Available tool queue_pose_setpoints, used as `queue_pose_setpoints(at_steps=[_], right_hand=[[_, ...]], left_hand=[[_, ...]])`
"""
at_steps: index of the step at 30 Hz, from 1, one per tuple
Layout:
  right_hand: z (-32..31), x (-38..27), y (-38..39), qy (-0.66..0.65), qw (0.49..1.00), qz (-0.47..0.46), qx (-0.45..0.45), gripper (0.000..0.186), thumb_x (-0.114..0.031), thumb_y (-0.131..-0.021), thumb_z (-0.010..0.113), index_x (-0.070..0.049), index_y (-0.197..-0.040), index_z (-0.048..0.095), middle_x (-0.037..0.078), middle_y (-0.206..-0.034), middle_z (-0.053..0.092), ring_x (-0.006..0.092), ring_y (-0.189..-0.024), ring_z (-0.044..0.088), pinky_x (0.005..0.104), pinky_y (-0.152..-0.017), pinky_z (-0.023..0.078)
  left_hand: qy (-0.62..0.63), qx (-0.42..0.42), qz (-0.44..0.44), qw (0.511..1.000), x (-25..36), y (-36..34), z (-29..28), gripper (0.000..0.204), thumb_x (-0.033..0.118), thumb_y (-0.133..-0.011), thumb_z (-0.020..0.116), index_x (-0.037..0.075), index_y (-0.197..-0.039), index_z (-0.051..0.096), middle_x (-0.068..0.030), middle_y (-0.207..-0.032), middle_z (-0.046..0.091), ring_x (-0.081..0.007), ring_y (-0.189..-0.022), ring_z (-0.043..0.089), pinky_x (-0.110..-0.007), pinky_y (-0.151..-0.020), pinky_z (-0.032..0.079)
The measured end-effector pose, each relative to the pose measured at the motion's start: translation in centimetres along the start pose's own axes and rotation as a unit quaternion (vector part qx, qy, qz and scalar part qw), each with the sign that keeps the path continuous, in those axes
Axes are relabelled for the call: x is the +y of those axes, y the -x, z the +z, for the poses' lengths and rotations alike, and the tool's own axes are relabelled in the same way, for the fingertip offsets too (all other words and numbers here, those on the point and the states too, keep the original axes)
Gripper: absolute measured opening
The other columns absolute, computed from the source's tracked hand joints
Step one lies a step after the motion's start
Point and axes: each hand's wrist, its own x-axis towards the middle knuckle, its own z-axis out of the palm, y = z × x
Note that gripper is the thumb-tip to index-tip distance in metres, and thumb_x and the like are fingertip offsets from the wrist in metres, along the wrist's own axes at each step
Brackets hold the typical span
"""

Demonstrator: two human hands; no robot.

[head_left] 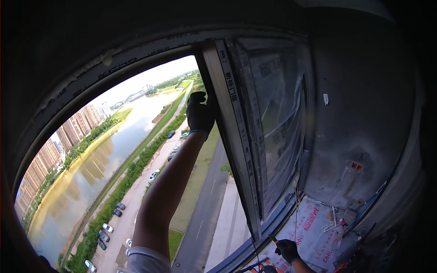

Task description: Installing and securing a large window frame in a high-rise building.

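My left hand [200, 113], in a dark glove, reaches across the open window with its fingers curled on the inner edge of the vertical window frame [236, 136]. My right hand [287, 250], also gloved, is closed on a slim hand tool [274, 239] with a yellowish part, low beside the foot of that frame, above the sill track [284, 209]. A sash covered in clear plastic film [277, 113] stands to the right of the frame. The bottom of the left arm's sleeve shows at the lower edge.
The opening looks down from high up on a road [200, 223], parked cars, a river [91, 168] and tall buildings [77, 127]. A dark plastered wall [355, 100] stands right. Printed protective sheeting [314, 236] covers the floor, with scraps and loose items [337, 218] by the wall.
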Motion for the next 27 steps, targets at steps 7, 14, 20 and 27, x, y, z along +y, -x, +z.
queue_pose_setpoints(at_steps=[7, 14, 20, 27], right_hand=[[0.2, 2.9, 1.1, -0.03, 0.999, 0.025, 0.009, 0.025, -0.018, -0.096, 0.06, 0.005, -0.091, 0.068, 0.01, -0.068, 0.069, 0.0144, -0.055, 0.063, 0.0298, -0.053, 0.051], [-1.7, 4.4, 2.1, -0.051, 0.997, -0.028, 0.043, 0.016, -0.017, -0.097, 0.064, -0.003, -0.097, 0.071, 0.003, -0.065, 0.065, 0.0094, -0.053, 0.056, 0.0264, -0.05, 0.045], [-2.7, 4.8, 1.5, -0.055, 0.998, -0.008, 0.031, 0.015, -0.016, -0.097, 0.064, -0.004, -0.094, 0.071, 0.002, -0.064, 0.063, 0.009, -0.052, 0.054, 0.0266, -0.049, 0.043], [-2.6, 4.3, 3.2, -0.071, 0.996, 0.019, 0.047, 0.013, -0.013, -0.096, 0.064, -0.003, -0.094, 0.071, 0.002, -0.064, 0.063, 0.0095, -0.052, 0.054, 0.0267, -0.049, 0.043]], left_hand=[[-0.175, -0.085, -0.019, 0.981, 0.1, -8.7, 5.0, 0.039, 0.032, -0.086, 0.063, -0.001, -0.107, 0.065, -0.027, -0.108, 0.068, -0.041, -0.102, 0.067, -0.049, -0.088, 0.053], [0.143, -0.055, -0.147, 0.977, 0.1, -10.0, 4.1, 0.027, 0.029, -0.09, 0.059, 0.002, -0.097, 0.063, -0.0207, -0.081, 0.068, -0.038, -0.082, 0.068, -0.051, -0.075, 0.055], [0.189, -0.168, -0.092, 0.963, 0.4, -12.4, 1.9, 0.027, 0.03, -0.097, 0.05, 0.006, -0.107, 0.057, -0.0179, -0.094, 0.059, -0.0321, -0.086, 0.065, -0.05, -0.075, 0.052], [-0.332, -0.184, 0.191, 0.905, 2.8, -13.8, 2.3, 0.052, 0.029, -0.097, 0.05, 0.001, -0.141, 0.05, -0.0267, -0.138, 0.054, -0.0347, -0.112, 0.064, -0.041, -0.096, 0.053]])
